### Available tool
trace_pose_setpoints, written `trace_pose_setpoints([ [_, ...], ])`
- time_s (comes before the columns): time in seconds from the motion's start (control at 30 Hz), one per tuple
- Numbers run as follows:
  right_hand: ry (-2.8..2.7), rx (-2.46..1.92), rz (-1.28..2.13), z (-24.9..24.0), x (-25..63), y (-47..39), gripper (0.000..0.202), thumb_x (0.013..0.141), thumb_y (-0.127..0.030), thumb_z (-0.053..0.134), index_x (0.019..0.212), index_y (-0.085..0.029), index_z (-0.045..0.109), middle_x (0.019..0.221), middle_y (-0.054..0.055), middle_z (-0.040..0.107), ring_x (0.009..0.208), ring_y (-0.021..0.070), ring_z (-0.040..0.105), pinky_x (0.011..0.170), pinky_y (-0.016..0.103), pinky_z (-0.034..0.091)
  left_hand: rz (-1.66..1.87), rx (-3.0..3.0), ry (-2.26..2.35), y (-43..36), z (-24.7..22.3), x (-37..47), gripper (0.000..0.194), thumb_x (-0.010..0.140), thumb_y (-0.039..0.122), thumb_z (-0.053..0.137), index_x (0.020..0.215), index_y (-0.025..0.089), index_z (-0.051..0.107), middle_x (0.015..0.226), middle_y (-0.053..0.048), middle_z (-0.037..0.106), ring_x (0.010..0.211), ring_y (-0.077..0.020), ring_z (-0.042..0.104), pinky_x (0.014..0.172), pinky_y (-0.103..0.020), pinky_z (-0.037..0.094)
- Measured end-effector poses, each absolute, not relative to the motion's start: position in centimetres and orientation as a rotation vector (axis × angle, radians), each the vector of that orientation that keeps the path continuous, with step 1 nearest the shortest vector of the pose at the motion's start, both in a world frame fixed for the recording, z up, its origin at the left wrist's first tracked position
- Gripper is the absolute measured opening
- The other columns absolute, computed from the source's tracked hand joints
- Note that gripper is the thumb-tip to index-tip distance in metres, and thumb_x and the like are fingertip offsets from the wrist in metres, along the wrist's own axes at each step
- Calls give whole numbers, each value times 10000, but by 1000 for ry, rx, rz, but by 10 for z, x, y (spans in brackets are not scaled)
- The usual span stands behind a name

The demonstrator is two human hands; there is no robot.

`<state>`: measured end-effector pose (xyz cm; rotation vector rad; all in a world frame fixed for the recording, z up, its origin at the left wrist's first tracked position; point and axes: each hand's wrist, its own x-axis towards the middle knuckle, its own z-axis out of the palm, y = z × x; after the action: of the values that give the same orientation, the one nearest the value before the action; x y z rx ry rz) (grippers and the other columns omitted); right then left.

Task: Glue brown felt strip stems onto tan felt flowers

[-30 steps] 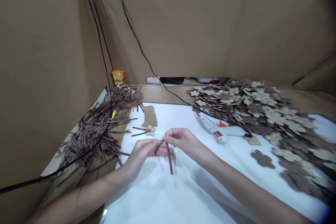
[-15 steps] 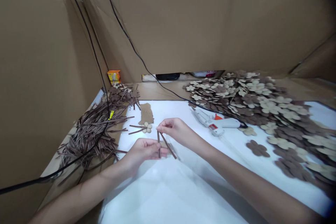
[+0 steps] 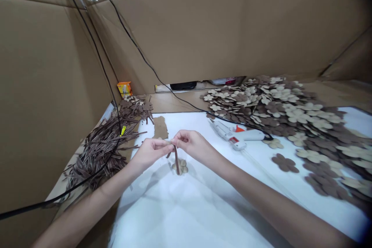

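A narrow brown ribbon strip (image 3: 176, 161) with pale stitch-like lines hangs down, its ends spreading slightly apart. At its top my right hand (image 3: 190, 142) pinches it. My left hand (image 3: 151, 152) is closed beside it, thumb and fingers meeting the strip at the same spot. Below the strip, a beige flower cut-out (image 3: 184, 166) lies on the white board (image 3: 174, 213), partly covered by the strip in this view. The hands hide most of another flower piece by the cardboard scrap (image 3: 161, 127).
A heap of brown strips (image 3: 101, 147) lies at left. Beige and brown flower cut-outs (image 3: 296, 114) pile up at right, near a white glue gun (image 3: 236, 135). A black cable (image 3: 186, 102) crosses the back. Cardboard walls (image 3: 203, 35) enclose the space, with an orange box (image 3: 124, 88) in the corner.
My left hand has moved up from beneath the strip, its fingers closing at the strip's top beside my right hand. The beige flower now shows on the board below.
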<state>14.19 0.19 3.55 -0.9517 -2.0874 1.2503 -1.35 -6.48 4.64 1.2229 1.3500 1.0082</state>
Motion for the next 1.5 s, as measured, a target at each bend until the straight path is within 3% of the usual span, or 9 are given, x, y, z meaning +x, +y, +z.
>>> trace_pose_setpoints([
  [0.17, -2087, -974, 1163, 44, 145, -2, 187, 796, -317, 497, 682, -185, 565, 669, 12, 628, 635, 147, 544, 610, 253, 379, 1093, 1200, 1366, -64, 36, -5, 234, 641, 342, 711, 656, 108, 717, 594, -32, 661, 557, -116, 519, 558, -227, 395],
  [0.57, -2007, -1038, 1209, 38, 141, -3, 186, 781, -322, 506, 689, -183, 588, 656, 18, 630, 640, 159, 561, 606, 261, 378, 1119, 1084, 1226, -64, 32, 0, 233, 674, 334, 698, 735, 110, 714, 711, -43, 684, 688, -145, 592, 700, -252, 456],
  [0.77, -1950, -887, 1431, 26, 140, 8, 262, 783, -399, 502, 733, -162, 600, 684, 22, 633, 645, 144, 572, 599, 247, 416, 1159, 1087, 1230, -63, 34, -1, 211, 669, 301, 703, 664, 90, 692, 636, -47, 663, 595, -132, 579, 616, -243, 462],
  [1.03, -1930, -749, 1707, 28, 145, 19, 329, 687, -465, 621, 702, -137, 620, 657, 17, 632, 625, 131, 567, 604, 249, 428, 1130, 1148, 1281, -70, 39, -2, 177, 695, 268, 676, 657, 96, 692, 628, -51, 671, 586, -143, 592, 610, -248, 463],
  [1.33, -2157, -897, 1514, 47, 151, 10, 192, 689, -325, 632, 683, -138, 678, 613, -1, 605, 586, 113, 477, 563, 237, 353, 1091, 1090, 1341, -76, 32, -4, 140, 656, 246, 705, 657, 107, 689, 628, -36, 684, 580, -121, 598, 588, -211, 465],
  [1.5, -1960, -935, 1808, 41, 156, 7, 155, 660, -288, 655, 676, -136, 684, 632, 10, 646, 608, 125, 542, 588, 232, 401, 1041, 1016, 1340, -83, 27, -1, 183, 626, 239, 729, 749, 107, 700, 705, -55, 714, 625, -141, 635, 620, -223, 487],
])
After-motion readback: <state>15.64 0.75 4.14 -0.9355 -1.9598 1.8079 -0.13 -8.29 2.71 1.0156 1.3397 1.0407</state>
